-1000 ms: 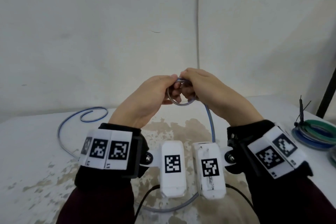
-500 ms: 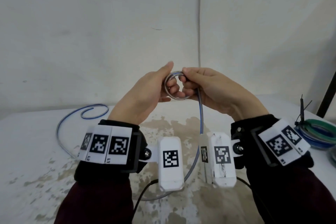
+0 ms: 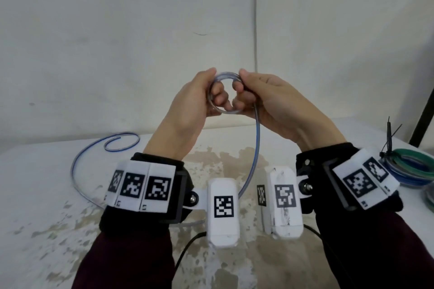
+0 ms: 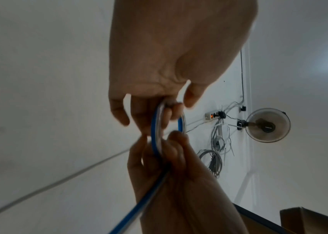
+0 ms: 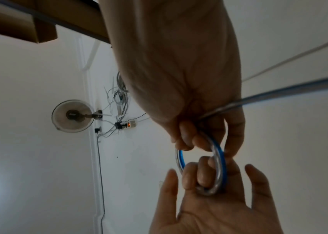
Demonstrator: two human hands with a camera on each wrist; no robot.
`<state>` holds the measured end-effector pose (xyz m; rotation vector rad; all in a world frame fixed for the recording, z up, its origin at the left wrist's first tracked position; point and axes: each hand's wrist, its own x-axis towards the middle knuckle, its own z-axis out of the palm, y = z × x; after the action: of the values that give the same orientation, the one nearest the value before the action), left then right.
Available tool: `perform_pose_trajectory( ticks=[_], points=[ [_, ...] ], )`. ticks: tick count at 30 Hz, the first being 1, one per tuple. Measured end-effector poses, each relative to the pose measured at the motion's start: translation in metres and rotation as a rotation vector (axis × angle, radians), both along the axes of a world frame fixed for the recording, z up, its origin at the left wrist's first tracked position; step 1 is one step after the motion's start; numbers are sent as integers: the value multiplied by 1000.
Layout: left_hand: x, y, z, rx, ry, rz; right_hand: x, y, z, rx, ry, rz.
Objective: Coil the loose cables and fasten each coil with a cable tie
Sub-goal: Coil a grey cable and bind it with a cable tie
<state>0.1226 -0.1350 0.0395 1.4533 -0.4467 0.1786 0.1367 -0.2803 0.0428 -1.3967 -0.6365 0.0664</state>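
Note:
A thin blue-and-clear cable is wound into a small coil (image 3: pixel 224 75) that I hold up above the table. My left hand (image 3: pixel 204 91) has two fingers hooked through the ring, thumb upright beside it. My right hand (image 3: pixel 249 91) pinches the coil's right side between thumb and curled fingers. In the right wrist view the coil (image 5: pixel 222 166) sits on the left hand's fingers (image 5: pixel 203 174). The left wrist view shows the coil (image 4: pixel 156 134) edge-on. The loose cable (image 3: pixel 257 143) drops from my right hand, passes between my wrists and ends in a curl (image 3: pixel 122 143) at the table's far left.
Several finished coils (image 3: pixel 415 166), green and blue, lie stacked at the table's right edge with a black cable tie (image 3: pixel 388 134) sticking up. A dark pole (image 3: pixel 422 119) leans at the far right. The white table (image 3: pixel 47 195) is stained and meets a white wall.
Both hands have risen a little with the coil. The ring now faces me more openly, and my left thumb has lifted upright. The hanging cable has swung left under my right hand.

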Motion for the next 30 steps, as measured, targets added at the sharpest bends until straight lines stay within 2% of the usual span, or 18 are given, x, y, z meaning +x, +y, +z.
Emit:
perform_pose_trajectory(
  ticks=[3, 6, 11, 13, 15, 17, 21, 26, 28, 30],
  points=[
    [0, 6, -4, 153, 20, -54, 3, -1, -3, -158, -82, -84],
    [-3, 9, -3, 100, 76, -140, 2, 1, -4, -250, -141, -114],
    [-4, 8, 2, -158, 91, -143, 2, 3, -3, -94, -56, -53],
    [-4, 9, 2, -142, 141, -196, 1, 1, -2, -118, -56, -25],
    [-5, 10, 1, -24, 147, -242, 1, -1, -3, -186, -71, -39],
    [-5, 8, -2, 66, 117, -208, 1, 0, -3, -244, -84, -76],
    [-4, 10, -3, -18, 70, -168, 2, 1, -3, -190, -79, -73],
    [-3, 15, 3, -280, 117, -182, 2, 14, -7, -19, -21, 30],
    [-4, 14, 3, -249, 138, -152, 3, 17, -9, -46, -39, -15],
    [-4, 16, 0, -115, 129, -132, 4, 15, -9, -118, -70, -63]
  ],
)
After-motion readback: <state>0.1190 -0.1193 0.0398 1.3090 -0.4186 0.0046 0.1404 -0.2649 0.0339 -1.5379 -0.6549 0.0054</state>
